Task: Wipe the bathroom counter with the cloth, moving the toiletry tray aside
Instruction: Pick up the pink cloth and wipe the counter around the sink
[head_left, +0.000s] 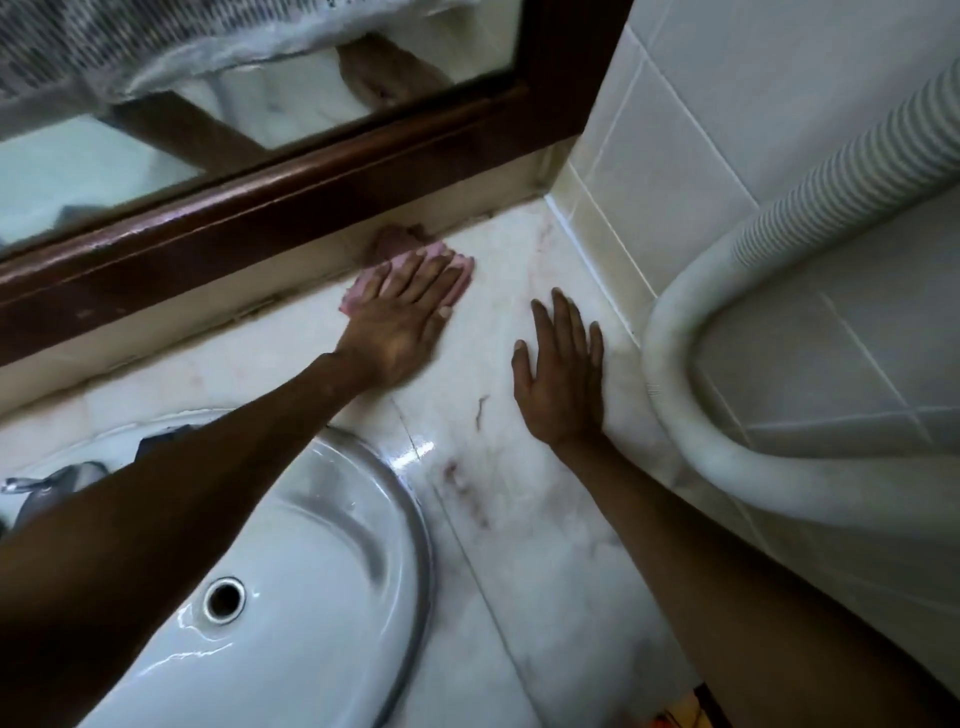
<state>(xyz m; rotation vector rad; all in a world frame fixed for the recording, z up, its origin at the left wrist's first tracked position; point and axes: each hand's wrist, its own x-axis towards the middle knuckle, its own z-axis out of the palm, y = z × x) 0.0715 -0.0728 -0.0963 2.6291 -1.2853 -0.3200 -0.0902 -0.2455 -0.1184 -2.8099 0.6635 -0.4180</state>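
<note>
A pink cloth lies on the white marble counter close to the back edge under the mirror. My left hand presses flat on top of it, fingers spread, covering most of it. My right hand rests flat on the bare counter to the right, palm down, fingers apart, holding nothing. No toiletry tray is in view.
A white sink basin with a drain hole sits at the lower left, a tap beside it. A dark wooden mirror frame runs along the back. A white ribbed hose curves along the tiled right wall.
</note>
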